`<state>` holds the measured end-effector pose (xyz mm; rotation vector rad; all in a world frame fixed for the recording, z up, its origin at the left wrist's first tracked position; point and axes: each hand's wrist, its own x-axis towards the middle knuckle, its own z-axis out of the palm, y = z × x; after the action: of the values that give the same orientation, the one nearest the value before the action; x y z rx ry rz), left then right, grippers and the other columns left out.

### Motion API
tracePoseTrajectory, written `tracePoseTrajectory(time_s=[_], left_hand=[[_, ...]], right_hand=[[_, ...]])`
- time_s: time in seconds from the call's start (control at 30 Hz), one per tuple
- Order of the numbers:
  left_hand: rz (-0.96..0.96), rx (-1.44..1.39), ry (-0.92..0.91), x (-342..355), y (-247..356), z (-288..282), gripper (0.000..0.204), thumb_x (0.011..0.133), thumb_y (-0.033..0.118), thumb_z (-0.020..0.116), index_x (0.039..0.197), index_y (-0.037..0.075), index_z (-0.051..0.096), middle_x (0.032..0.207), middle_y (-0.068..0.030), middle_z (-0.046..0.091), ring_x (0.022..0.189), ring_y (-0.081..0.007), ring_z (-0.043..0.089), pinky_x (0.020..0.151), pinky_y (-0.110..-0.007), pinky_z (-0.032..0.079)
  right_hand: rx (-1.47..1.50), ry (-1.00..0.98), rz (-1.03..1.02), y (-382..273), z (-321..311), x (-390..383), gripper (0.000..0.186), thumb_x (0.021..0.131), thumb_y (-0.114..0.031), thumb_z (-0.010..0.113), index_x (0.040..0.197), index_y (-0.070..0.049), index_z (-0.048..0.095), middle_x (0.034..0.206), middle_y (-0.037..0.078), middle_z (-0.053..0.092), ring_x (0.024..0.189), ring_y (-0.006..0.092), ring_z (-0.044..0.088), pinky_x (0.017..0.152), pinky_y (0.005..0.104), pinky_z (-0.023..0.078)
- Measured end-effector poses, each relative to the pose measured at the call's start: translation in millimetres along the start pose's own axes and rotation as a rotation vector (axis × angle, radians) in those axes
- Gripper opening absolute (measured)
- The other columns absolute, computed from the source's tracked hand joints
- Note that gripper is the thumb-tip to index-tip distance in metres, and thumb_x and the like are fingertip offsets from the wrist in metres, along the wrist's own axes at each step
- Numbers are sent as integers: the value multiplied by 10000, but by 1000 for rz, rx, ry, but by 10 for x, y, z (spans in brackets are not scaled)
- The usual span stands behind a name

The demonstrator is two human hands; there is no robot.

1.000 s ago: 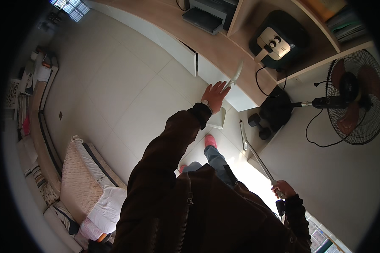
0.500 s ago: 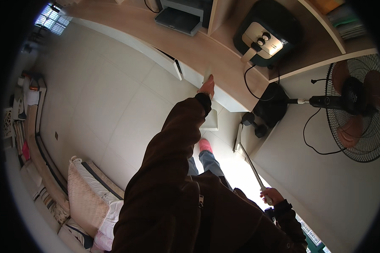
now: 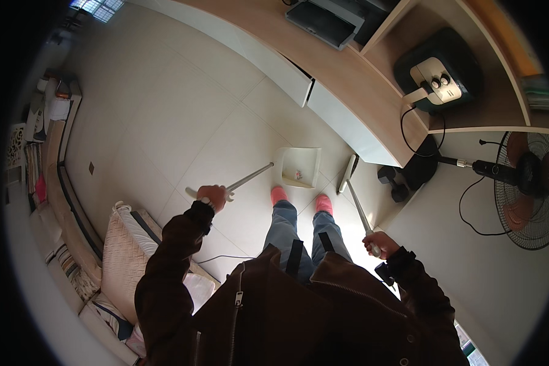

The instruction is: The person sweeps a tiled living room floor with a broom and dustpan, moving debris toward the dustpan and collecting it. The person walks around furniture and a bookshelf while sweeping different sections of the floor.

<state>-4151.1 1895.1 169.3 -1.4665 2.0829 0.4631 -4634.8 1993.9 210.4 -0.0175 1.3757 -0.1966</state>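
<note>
My left hand [image 3: 212, 198] is closed around the grip of a pale pole [image 3: 250, 177] with a hooked end. The pole's dark tip comes close to a white dustpan [image 3: 319, 161] on the floor; whether they are joined I cannot tell. Some small bits of litter [image 3: 299, 175] lie in the pan. At my right, my right hand [image 3: 382, 244] grips the handle of a long-handled broom [image 3: 361, 212]. Its narrow pale head [image 3: 348, 173] rests on the floor beside the cabinet's end. Between the two tools, my feet in pink footwear [image 3: 324, 204] stand near the pan.
A wooden cabinet [image 3: 348, 100] with white drawers runs along the far right; one drawer front stands slightly out. On it are a dark air fryer [image 3: 442, 76] and a printer [image 3: 326, 21]. Dumbbells [image 3: 393, 183] and a standing fan [image 3: 524, 177] are at right, a padded sofa [image 3: 128, 262] at left.
My left hand has come back from the cabinet's edge to the left and now holds the pole. My view has shifted, bringing the whole dustpan into sight. My right hand keeps its grip on the broom.
</note>
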Motion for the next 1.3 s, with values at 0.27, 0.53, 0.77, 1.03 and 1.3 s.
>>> tracePoseTrajectory(time_s=[0.27,0.53,0.77,1.03,1.3], left_hand=[[-687,-608,-172,-1794,-164,1086,266,686,355,542,759,102,584,716,-82,603,703,-262,576,629,-375,461],[-1078,-861,-162,-2493,449,1531,312,672,364,549,848,109,588,771,-91,606,743,-270,572,665,-379,457],[-1273,-1004,-159,-2490,962,1389,319,658,364,566,851,112,594,783,-95,606,751,-265,575,673,-365,463],[-1422,-1108,-273,-1731,1654,935,303,667,365,548,834,118,602,796,-100,605,776,-273,570,697,-367,457],[-1373,-1173,-441,-1193,2306,800,357,691,389,475,890,115,587,863,-121,591,820,-296,556,728,-384,444]], right_hand=[[-148,-127,-65,-987,1525,656,103,725,-42,487,642,15,467,536,62,448,432,149,445,397,269,384],[-386,-321,-19,-1489,2913,1490,88,700,-32,503,653,37,475,561,105,474,473,199,476,451,307,405],[-533,-377,61,-2424,3227,1520,65,688,-39,488,653,6,457,546,45,449,400,124,427,360,243,360],[-1024,-270,-54,-3163,2545,984,93,672,-46,494,614,21,468,538,87,453,439,166,468,371,302,383],[-865,-369,85,-3240,3202,1630,70,687,-23,482,639,25,468,593,114,477,490,203,496,429,314,431]])
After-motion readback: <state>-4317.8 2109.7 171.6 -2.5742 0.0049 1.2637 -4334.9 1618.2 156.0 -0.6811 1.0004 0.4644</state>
